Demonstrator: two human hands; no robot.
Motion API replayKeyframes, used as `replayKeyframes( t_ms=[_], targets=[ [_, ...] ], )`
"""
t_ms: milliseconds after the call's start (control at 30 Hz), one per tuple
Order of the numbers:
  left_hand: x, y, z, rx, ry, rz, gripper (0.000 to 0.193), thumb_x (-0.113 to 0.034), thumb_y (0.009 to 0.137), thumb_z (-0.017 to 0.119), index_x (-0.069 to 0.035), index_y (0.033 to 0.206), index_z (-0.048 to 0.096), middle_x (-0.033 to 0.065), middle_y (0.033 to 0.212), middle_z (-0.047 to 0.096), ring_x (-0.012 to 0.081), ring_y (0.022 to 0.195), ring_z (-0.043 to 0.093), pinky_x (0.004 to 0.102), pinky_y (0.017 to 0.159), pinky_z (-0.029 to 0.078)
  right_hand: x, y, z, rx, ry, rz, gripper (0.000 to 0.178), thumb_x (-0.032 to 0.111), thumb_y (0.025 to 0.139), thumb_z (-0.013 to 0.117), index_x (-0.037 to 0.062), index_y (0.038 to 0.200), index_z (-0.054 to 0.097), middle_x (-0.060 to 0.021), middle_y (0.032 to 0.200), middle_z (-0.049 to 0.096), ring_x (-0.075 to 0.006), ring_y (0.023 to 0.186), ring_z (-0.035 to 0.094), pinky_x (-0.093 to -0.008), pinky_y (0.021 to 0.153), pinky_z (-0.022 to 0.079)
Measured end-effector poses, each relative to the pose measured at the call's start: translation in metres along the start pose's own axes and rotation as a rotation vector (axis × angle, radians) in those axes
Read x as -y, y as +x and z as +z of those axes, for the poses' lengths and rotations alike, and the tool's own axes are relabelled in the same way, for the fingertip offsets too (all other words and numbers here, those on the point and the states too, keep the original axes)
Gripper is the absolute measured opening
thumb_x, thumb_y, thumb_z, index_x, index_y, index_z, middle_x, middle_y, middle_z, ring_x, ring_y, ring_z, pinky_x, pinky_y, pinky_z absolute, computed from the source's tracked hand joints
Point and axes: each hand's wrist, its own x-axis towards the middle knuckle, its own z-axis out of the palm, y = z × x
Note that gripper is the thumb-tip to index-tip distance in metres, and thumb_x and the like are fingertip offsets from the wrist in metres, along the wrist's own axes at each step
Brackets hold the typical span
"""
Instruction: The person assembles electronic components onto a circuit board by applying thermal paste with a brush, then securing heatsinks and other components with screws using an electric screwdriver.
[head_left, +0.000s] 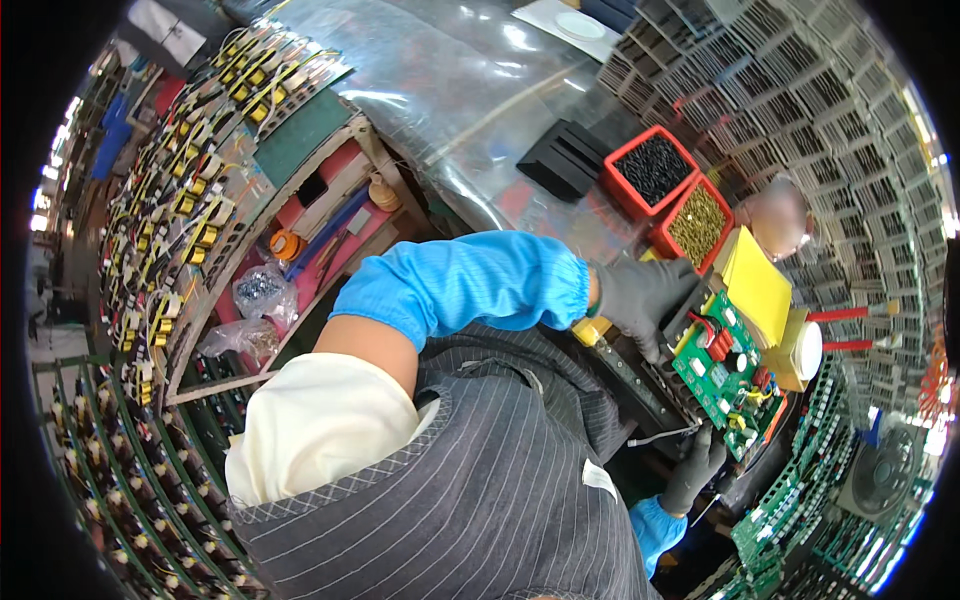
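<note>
A green circuit board [715, 372] carrying red, white and yellow parts lies tilted in front of me at the right. My left hand [645, 298], in a grey glove and blue oversleeve, curls at the board's upper left edge. Its fingers close around a dark flat piece [688, 306] there, whose kind I cannot make out. My right hand [694, 472], also gloved in grey, is at the board's lower edge, fingers bent against it and partly hidden. Under the board is a dark metal fixture [640, 385], and a thin white cable [665, 435] hangs beside it.
Two red bins, one of black screws [652, 170] and one of brass-coloured screws [697, 225], stand beyond my left hand. Black finned blocks [563, 160] are left of them. Yellow sheets [755, 290] adjoin the board. A wooden shelf [290, 225] and racked boards [130, 490] stand left.
</note>
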Motion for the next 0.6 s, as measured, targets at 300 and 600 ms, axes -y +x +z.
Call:
replayKeyframes(
  t_ms=[300,600],
  targets=[
    [-0.026,-0.030,-0.004,-0.224,-0.101,0.131,0.103,-0.036,0.048,0.089,0.002,0.131,0.042,0.0203,0.122,0.048,0.0393,0.113,0.051,0.0447,0.095,0.047,0.016,-0.036,0.009,-0.230,0.193,0.000,0.013,0.014,0.095,0.056,0.0006,0.096,0.059,0.0019,0.069,0.049,-0.0052,0.053,0.037,-0.0215,0.048,0.029],
    [-0.030,-0.123,-0.036,-0.585,-0.159,0.063,0.102,-0.040,0.065,0.086,0.006,0.141,0.036,0.0280,0.136,0.041,0.0466,0.127,0.043,0.0497,0.111,0.035,0.119,-0.007,0.052,0.081,-0.008,-0.221,0.024,0.008,0.094,0.056,-0.0032,0.114,0.063,0.0064,0.071,0.047,-0.0032,0.059,0.034,-0.0195,0.053,0.026]
  ],
)
